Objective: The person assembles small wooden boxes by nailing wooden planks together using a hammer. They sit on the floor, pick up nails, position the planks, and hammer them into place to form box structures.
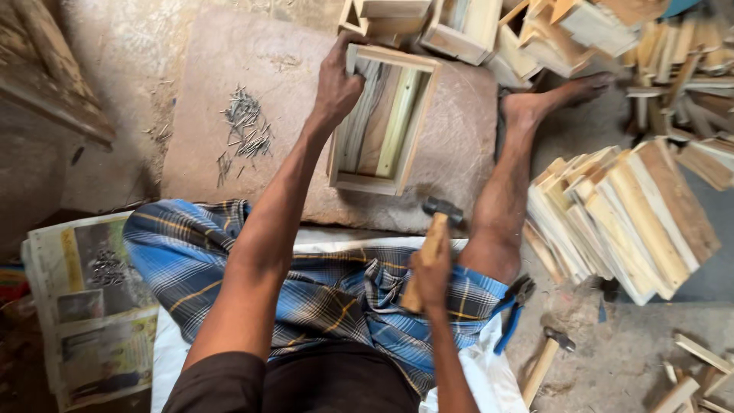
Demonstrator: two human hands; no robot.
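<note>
A flat stone slab [229,145] lies on the floor. On it stands a wooden frame [382,122], open on top, with a few loose slats [397,122] inside. The left hand [336,84] has its grip closed over the frame's far left corner. The right hand [430,275] is wrapped tight on a hammer [432,237], just beside the frame. A small pile of nails [245,130] lies left on the slab.
</note>
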